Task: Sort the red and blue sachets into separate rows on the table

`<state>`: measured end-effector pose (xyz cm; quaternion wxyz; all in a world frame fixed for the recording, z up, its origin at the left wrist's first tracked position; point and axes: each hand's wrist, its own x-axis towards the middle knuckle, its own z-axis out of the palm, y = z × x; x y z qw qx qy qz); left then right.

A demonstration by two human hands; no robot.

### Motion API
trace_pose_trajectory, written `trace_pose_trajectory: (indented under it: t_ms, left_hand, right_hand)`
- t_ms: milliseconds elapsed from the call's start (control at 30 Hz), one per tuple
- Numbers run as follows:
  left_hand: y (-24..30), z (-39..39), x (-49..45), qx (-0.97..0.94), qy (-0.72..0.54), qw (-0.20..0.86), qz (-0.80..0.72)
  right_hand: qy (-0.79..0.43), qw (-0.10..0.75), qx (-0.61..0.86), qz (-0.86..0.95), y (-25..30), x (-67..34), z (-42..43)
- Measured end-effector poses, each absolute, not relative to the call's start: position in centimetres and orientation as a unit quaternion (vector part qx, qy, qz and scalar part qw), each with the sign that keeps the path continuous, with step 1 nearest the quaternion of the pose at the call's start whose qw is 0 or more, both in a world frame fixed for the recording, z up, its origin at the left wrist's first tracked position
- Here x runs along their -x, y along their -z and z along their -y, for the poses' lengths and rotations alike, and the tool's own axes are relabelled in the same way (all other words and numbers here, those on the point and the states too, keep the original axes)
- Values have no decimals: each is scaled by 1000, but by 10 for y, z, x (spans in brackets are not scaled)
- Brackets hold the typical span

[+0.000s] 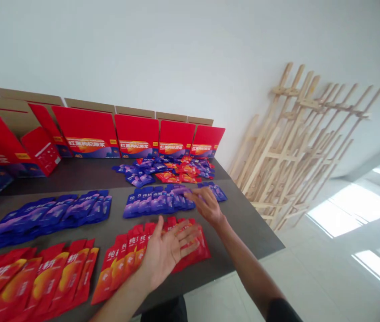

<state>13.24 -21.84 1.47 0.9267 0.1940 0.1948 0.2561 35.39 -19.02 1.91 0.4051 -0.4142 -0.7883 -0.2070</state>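
My left hand point(171, 247) is palm up with its fingers spread, holding nothing, just over the right-hand row of red pouches point(133, 246). Farther back, my right hand point(207, 205) reaches in from the right over the row of blue pouches point(153, 201). Its fingertips meet a slightly blurred purple-blue pouch point(180, 189) at that row's right end, and the fingers partly hide the grip. Just beyond this hand lie more blue pouches point(219, 192). Overlapping blue pouches point(52, 213) and red pouches point(47, 277) form two further rows on the left.
Behind the rows is a loose heap of small blue and red sachets point(173, 169). Open red cartons point(136, 134) line the back of the dark table point(243, 223) against the wall, with more at the left. Wooden easels point(290, 147) lean at the right, beyond the table edge.
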Motion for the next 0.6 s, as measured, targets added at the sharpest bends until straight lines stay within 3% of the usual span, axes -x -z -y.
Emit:
trace_pose_trajectory:
  t_ms: [167,267,367,467,600]
  left_hand:
    - [-23,239,-149,-224,-313,884,-265]
    - [-17,254,-161,-288,-310,852,-309]
    - [-9,256,-175,-400,-304,806,-315]
    - [-6,247,-191,-533,-296,731,-307]
    - [-9,230,-217,-660,-310,629,-269]
  right_hand:
    - [145,400,384,820,1,-343,306]
    - [89,511,466,717,17,-329,333]
    - [-81,633,568,519,23,-323,341]
    - [-307,626,577,426,19,-333,339]
    - [-397,632,539,390,11,-364,326]
